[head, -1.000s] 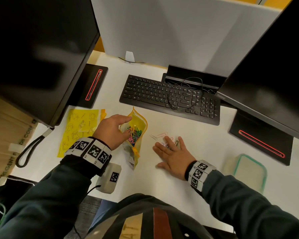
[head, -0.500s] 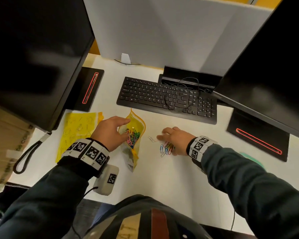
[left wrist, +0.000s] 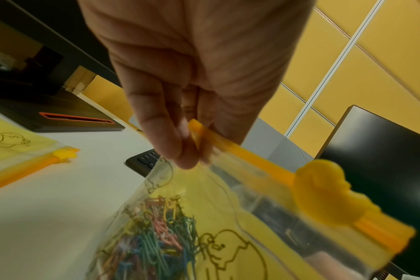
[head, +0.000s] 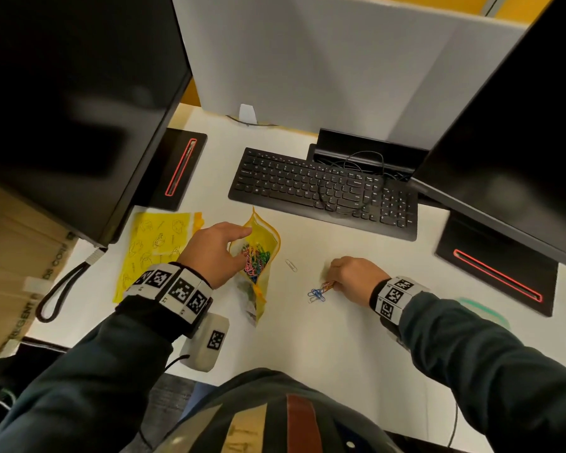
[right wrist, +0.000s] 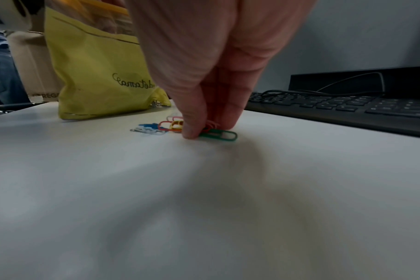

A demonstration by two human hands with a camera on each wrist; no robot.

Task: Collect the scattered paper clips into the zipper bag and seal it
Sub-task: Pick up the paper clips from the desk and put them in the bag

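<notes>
- Just in front of the keyboard [head: 324, 188], left hand [head: 209, 253] pinches the orange zip rail of the zipper bag [head: 258, 253], thumb + fingers clamped on the strip. Prob so the mouth stays propped open and facing up; nothing spills and the other hand can drop stuff in w/o fumbling.
- Bag already has a big tangle of colored clips [left wrist: 156, 233] in it. The duck-shaped slider [left wrist: 324, 193] sits far along the rail, so it's def not sealed yet.
- Right hand [head: 353, 277], also keyboard-front but right of the bag, has fingertips [right wrist: 192, 130] pressed to the desk [right wrist: 204, 208], narrow pinch closing on a green clip [right wrist: 218, 134] w/ a red one tucked under. Low angle prob bc flat clips need scraping up.
- Small pile of clips [head: 317, 292] (blue, white, orange) lies just beside that hand, bag-side, bunched so it's fewer trips imo.
- One lone silver clip [head: 291, 265] lies between bag and pile, nearer the keyboard.
- So: mid-collection, few grabs left, then zip.
</notes>
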